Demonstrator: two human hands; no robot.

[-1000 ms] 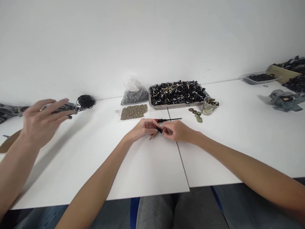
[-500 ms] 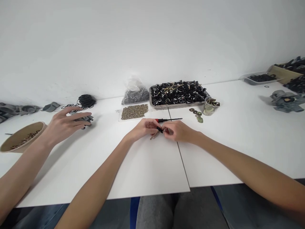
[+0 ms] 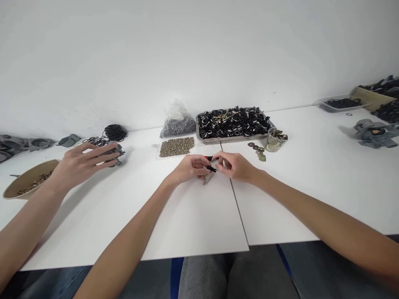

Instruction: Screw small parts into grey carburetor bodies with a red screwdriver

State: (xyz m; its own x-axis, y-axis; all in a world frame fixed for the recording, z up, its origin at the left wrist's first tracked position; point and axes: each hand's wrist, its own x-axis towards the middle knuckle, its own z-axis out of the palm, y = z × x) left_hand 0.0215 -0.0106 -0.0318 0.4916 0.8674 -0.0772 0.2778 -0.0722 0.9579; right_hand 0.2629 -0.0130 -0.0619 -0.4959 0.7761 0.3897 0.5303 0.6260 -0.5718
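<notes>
Near the middle of the table, my left hand [image 3: 190, 168] is closed on a small black plastic part [image 3: 211, 168]. A thin brass-coloured strip [image 3: 205, 179] hangs below the same fingers; whether it is joined to the black part I cannot tell. My right hand [image 3: 233, 165] is just right of the part, its thumb and forefinger curved and apart, with nothing visible between them. Behind both hands lies a screwdriver [image 3: 210, 158] with a red and black handle, its shaft hidden by my right hand.
Behind are a metal tray [image 3: 237, 140] of black parts, a flat tray [image 3: 158, 157] of brass pieces, a bag [image 3: 179, 120] and a cup [image 3: 276, 143] of discs. At left, a co-worker's hand [image 3: 82, 162] holds a grey part [image 3: 115, 155] near a bowl [image 3: 12, 189]. A grey housing [image 3: 375, 132] stands right.
My right hand has lifted slightly and its fingers have moved off the black part, now covering the screwdriver's shaft. The brass strip has swung to a steeper angle.
</notes>
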